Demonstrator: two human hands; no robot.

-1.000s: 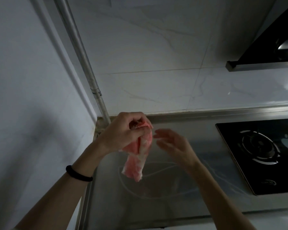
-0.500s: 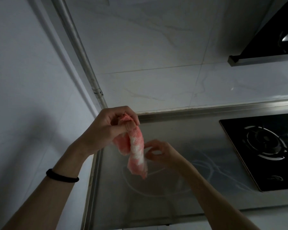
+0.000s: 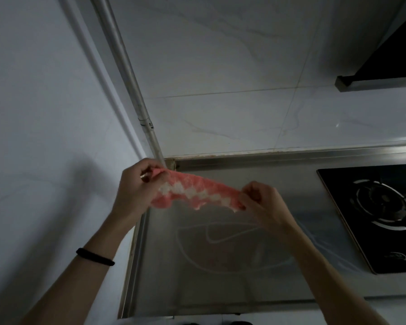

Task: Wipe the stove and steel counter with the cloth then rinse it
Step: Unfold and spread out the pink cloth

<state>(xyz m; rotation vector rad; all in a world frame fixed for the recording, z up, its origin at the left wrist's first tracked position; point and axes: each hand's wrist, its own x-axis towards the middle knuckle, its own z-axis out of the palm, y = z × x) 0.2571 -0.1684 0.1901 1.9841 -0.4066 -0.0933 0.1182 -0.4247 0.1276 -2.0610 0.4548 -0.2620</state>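
Note:
A pink cloth with white checks [image 3: 195,191] is stretched out in the air between both hands, above the steel counter [image 3: 220,266]. My left hand [image 3: 136,191] pinches its left end near the counter's back left corner. My right hand [image 3: 260,200] grips its right end. Wet curved wipe streaks show on the counter below the cloth. The black glass stove [image 3: 380,216] with a ring burner lies to the right, apart from both hands.
A grey pipe [image 3: 129,83] runs down the wall corner to the counter's back left corner. White marble tiles cover the back wall. A dark range hood [image 3: 384,64] hangs at the upper right. A plain wall borders the counter on the left.
The cloth hung bunched from my left hand; my right hand has taken its lower end and pulled it out to the right, spreading it wide.

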